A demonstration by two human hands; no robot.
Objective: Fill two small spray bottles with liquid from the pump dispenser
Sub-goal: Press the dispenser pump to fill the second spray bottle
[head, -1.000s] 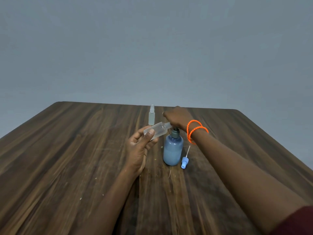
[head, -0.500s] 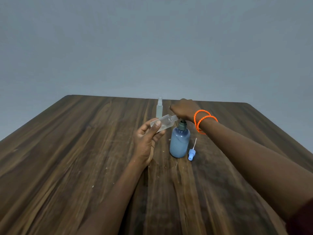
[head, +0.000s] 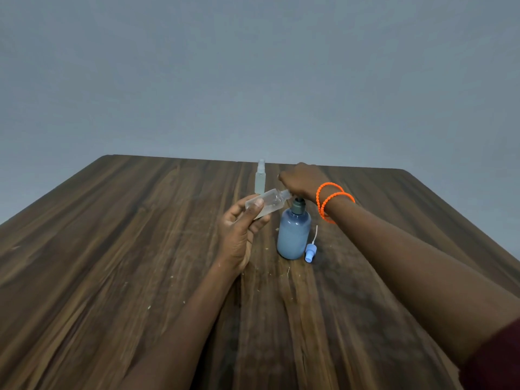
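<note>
A dark wooden table (head: pixel 112 263) fills the lower part of the view, its grain running away toward a plain grey-blue wall (head: pixel 253 66). Near the table's middle stands the blue pump dispenser (head: pixel 293 235), upright, with a dark collar at its neck. The right hand (head: pixel 301 180) rests on top of the pump head with its fingers curled down over it, covering the nozzle; two orange bead bracelets (head: pixel 332 202) circle that wrist, and a dark red sleeve (head: pixel 495 361) shows at the lower right corner. The left hand (head: pixel 239 235) grasps a small clear spray bottle (head: pixel 267 205) between thumb and fingers, tipped nearly on its side, its open neck pointing right and meeting the spot under the right hand's fingers just above the dispenser's collar. Whether liquid is passing into it cannot be told. Behind the held bottle, farther back on the table, a second small spray bottle (head: pixel 260 178) stands upright with its cap on. Just to the right of the dispenser's base lies a light blue spray cap (head: pixel 310 251) with its thin white tube pointing away, touching the tabletop.
</note>
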